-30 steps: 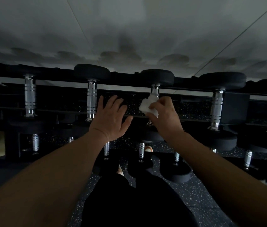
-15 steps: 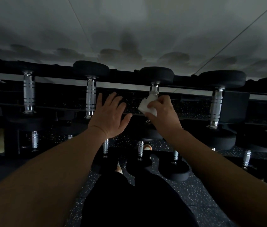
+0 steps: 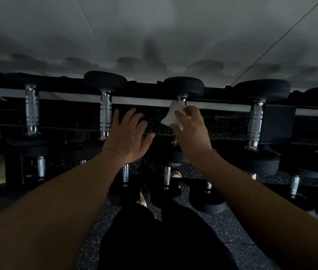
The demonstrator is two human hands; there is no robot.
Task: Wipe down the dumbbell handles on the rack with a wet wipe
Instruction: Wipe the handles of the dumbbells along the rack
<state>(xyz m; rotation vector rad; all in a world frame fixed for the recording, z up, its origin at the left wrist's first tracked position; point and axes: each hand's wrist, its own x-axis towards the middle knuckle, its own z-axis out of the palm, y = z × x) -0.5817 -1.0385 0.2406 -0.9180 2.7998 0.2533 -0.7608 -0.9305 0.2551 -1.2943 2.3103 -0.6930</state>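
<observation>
A black rack (image 3: pixel 150 103) carries a row of dumbbells with chrome handles and black round ends. My right hand (image 3: pixel 192 131) grips a white wet wipe (image 3: pixel 171 115) wrapped on the handle of the middle dumbbell (image 3: pixel 183 87), just under its far end; most of that handle is hidden by the wipe and hand. My left hand (image 3: pixel 128 136) hovers with fingers spread between that dumbbell and the chrome handle (image 3: pixel 105 115) to its left, holding nothing.
More chrome handles stand at the far left (image 3: pixel 31 112) and at the right (image 3: pixel 254 125). A lower shelf holds smaller dumbbells (image 3: pixel 167 175). Speckled dark rubber floor (image 3: pixel 228 227) and my dark-clothed legs lie below. A pale wall rises behind the rack.
My right hand has slid the wipe up the middle handle toward its far end. My left hand has drifted slightly up with it.
</observation>
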